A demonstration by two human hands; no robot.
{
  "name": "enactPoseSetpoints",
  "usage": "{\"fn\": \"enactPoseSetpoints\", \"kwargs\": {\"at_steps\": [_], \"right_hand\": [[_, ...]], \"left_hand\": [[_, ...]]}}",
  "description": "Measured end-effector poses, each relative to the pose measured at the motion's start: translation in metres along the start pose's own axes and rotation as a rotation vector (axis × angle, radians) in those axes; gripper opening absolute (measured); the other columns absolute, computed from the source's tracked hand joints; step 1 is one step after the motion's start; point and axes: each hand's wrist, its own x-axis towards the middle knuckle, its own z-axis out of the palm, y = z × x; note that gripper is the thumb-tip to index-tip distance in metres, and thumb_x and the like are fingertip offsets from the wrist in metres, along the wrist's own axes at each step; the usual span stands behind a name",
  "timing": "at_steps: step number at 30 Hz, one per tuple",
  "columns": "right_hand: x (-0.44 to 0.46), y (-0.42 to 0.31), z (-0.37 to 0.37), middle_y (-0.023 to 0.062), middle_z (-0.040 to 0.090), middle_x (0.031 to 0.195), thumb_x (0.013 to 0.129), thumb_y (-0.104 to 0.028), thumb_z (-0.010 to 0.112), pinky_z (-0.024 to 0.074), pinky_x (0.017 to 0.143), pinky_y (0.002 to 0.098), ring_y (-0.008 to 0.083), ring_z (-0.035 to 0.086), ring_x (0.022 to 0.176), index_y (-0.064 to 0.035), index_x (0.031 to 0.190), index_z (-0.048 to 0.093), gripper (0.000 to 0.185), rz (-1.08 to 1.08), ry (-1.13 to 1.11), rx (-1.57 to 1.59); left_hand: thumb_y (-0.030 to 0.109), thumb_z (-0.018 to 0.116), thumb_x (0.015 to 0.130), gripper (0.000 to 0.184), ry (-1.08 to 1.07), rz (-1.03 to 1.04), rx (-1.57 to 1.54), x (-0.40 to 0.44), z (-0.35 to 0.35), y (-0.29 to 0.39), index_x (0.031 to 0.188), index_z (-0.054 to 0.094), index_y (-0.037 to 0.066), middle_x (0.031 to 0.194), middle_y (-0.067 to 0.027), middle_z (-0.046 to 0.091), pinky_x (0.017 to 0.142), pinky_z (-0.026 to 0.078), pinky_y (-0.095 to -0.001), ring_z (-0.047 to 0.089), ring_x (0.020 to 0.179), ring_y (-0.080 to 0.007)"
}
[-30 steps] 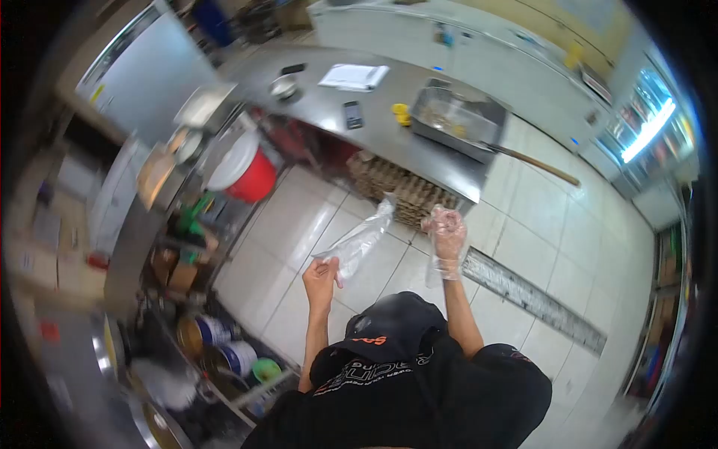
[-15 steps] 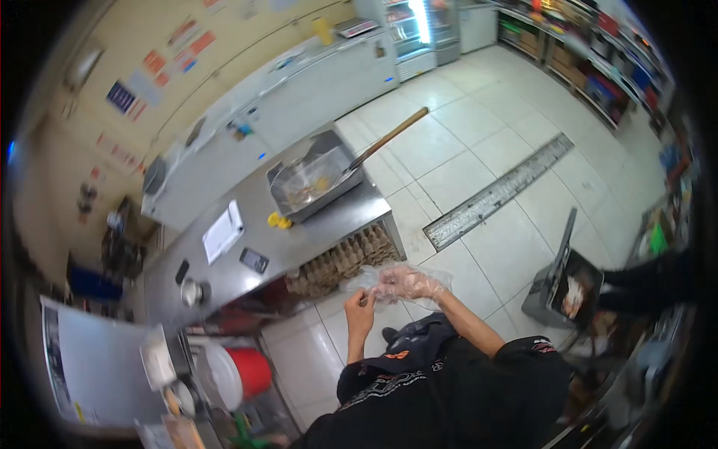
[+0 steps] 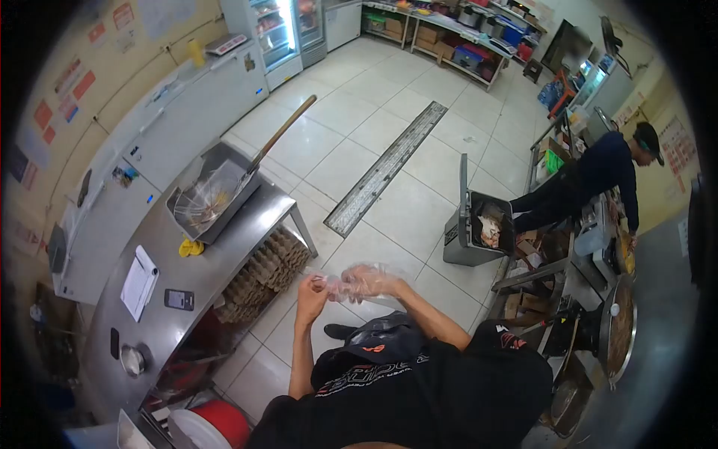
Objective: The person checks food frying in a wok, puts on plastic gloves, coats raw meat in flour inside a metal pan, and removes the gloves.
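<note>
A clear plastic glove [image 3: 381, 276] covers my right hand [image 3: 365, 282], whose fingers are bent close to my left hand. My left hand [image 3: 313, 290] is bare, with its fingers pinched on thin clear plastic [image 3: 335, 287] that lies between the two hands. Both hands are in front of my body, above the tiled floor and just right of the steel table [image 3: 165, 262]. Stacked egg trays [image 3: 263, 277] fill the shelf under the table's near end.
On the table are a metal pan [image 3: 215, 193] with a wooden-handled tool [image 3: 283, 133], a phone [image 3: 179, 299] and papers [image 3: 139, 284]. An open bin [image 3: 479, 232] stands right of centre. A co-worker [image 3: 598, 172] leans over the counter at the right.
The view has swung to the right, bringing the bin and co-worker into sight. The loose plastic that hung from my left hand is now bunched between both hands, which have come together.
</note>
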Motion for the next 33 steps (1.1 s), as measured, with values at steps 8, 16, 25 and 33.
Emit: {"fn": "enactPoseSetpoints", "kwargs": {"at_steps": [8, 16, 25, 33], "right_hand": [[-0.125, 0.017, -0.002, 0.0069, 0.062, 0.071, 0.088, -0.03, 0.053, 0.0469, 0.055, 0.0304, 0.0173, 0.058, 0.058, -0.0057, 0.081, 0.061, 0.026, -0.026, 0.438, 0.226], [-0.28, 0.105, 0.051, 0.0064, 0.06, 0.074, 0.077, -0.018, 0.064, 0.0441, 0.055, 0.0381, 0.021, 0.059, 0.063, -0.0051, 0.085, 0.056, 0.017, 0.092, 0.889, 0.392], [-0.374, 0.155, 0.075, 0.0056, 0.056, 0.069, 0.068, -0.003, 0.06, 0.043, 0.052, 0.0339, 0.0196, 0.056, 0.058, -0.0038, 0.088, 0.048, 0.023, 0.126, 1.598, 0.275], [-0.44, 0.163, 0.108, 0.0072, 0.052, 0.058, 0.07, -0.003, 0.057, 0.0431, 0.049, 0.0361, 0.0264, 0.056, 0.052, -0.008, 0.079, 0.048, 0.014, 0.5, 1.954, 0.284]], "left_hand": [[-0.005, 0.058, 0.077, 0.014, -0.223, 0.03, -0.068, -0.015, 0.072, 0.046, 0.074, 0.046, 0.004, 0.061, -0.0041, 0.056, 0.047, 0.043, -0.0216, 0.056, 0.051, -0.0116], [-0.006, 0.053, 0.074, 0.018, -0.299, 0.286, 0.206, -0.074, 0.226, 0.002, 0.067, 0.04, 0.004, 0.055, -0.0004, 0.046, 0.047, 0.04, -0.0215, 0.048, 0.05, -0.0063], [0.0, 0.061, 0.077, 0.018, -0.668, 0.435, 0.41, -0.122, 0.324, 0.012, 0.067, 0.047, 0.003, 0.051, 0.0048, 0.038, 0.044, 0.025, -0.0203, 0.033, 0.05, -0.0019], [0.019, 0.059, 0.088, 0.024, -1.106, -0.072, 0.437, -0.235, 0.374, 0.078, 0.073, 0.057, 0.0, 0.05, 0.0005, 0.044, 0.044, 0.031, -0.0214, 0.04, 0.046, -0.0055]]}}
